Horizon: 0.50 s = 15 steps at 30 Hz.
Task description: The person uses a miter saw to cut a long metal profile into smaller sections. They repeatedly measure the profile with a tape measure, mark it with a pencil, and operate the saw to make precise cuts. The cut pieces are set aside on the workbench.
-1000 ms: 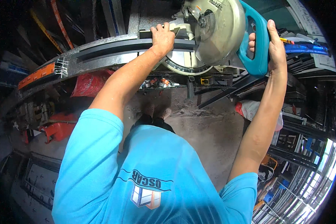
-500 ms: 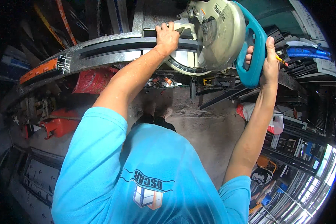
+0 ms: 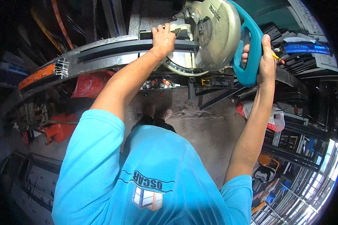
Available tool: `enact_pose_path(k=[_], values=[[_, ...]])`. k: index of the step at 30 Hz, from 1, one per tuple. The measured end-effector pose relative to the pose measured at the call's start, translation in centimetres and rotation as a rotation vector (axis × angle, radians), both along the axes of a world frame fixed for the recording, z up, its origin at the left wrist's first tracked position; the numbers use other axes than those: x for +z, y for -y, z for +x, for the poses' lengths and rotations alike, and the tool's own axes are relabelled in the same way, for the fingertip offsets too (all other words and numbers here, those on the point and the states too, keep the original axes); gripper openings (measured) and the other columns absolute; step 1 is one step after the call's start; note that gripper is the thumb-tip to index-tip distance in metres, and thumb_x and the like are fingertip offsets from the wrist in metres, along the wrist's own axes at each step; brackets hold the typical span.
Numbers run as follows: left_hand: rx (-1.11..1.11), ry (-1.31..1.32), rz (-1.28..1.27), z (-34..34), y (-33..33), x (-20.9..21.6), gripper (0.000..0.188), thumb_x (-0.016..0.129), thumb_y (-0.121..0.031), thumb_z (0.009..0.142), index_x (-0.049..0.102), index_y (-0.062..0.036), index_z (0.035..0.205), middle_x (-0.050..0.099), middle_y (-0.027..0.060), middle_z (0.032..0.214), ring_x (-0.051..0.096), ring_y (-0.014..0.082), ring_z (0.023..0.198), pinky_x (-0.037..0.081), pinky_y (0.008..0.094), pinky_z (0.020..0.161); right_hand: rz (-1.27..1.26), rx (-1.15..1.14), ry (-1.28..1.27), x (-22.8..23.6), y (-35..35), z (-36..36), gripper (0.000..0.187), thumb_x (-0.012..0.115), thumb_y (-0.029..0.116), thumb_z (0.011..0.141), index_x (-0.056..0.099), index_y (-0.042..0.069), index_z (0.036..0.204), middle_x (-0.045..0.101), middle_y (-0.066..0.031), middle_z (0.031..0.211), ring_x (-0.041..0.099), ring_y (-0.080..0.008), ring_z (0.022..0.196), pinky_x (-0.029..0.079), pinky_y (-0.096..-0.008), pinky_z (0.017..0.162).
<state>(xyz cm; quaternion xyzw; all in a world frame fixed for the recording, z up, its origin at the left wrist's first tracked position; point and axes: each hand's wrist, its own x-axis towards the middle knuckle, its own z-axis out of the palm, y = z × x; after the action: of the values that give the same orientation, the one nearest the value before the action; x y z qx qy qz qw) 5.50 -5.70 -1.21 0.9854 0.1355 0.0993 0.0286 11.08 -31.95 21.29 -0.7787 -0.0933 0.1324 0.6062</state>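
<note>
A mitre saw (image 3: 218, 35) with a pale guard over its blade stands on the bench at the top. My right hand (image 3: 267, 63) grips its teal loop handle (image 3: 254, 48), fingers through the opening and thumb along the outside. My left hand (image 3: 163, 40) is closed over a long dark metal profile (image 3: 120, 48), which lies along the bench and runs up to the saw's guard. Its fingertips reach past the profile to the saw's fence. The blade and the profile's right end are hidden by the guard. A yellow pencil (image 3: 278, 58) sticks out beside my right hand; whether it is held I cannot tell.
An orange strip (image 3: 37, 77) and several small clips (image 3: 62, 68) sit at the bench's left front. Below are a red bag (image 3: 90, 84), a tape measure (image 3: 205, 81) and an orange-red object (image 3: 58, 129). Metal profiles (image 3: 293, 161) are stacked at right, near a red-and-white bag (image 3: 276, 119).
The whole view has shifted slightly, so the saw and bench appear a little farther left. Both hands keep the same holds.
</note>
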Motion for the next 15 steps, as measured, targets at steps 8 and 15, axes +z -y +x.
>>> enact_pose_path(k=[8,15], values=[[-0.014,0.003,0.011,-0.1,-0.1,0.0,0.029,0.084,-0.021,0.064,0.080,-0.0084,0.090,0.058,0.0112,0.121,0.058,0.0340,0.111,0.046,0.0517,0.088,-0.041,-0.001,0.025,-0.4,0.3,0.0,0.066,0.047,0.065,0.102,0.068,0.005,0.084,0.067,-0.0058,0.070,0.064,-0.0133,0.056,0.054,-0.0282,0.052],[-0.010,-0.018,0.021,-0.2,-0.1,0.6,0.030,0.085,-0.020,0.062,0.080,-0.0094,0.089,0.057,0.0109,0.119,0.058,0.0339,0.109,0.048,0.0517,0.088,-0.036,-0.035,0.068,-0.8,-0.1,-0.5,0.071,0.044,0.068,0.101,0.068,0.004,0.080,0.066,-0.0070,0.068,0.064,-0.0144,0.055,0.054,-0.0278,0.053]])
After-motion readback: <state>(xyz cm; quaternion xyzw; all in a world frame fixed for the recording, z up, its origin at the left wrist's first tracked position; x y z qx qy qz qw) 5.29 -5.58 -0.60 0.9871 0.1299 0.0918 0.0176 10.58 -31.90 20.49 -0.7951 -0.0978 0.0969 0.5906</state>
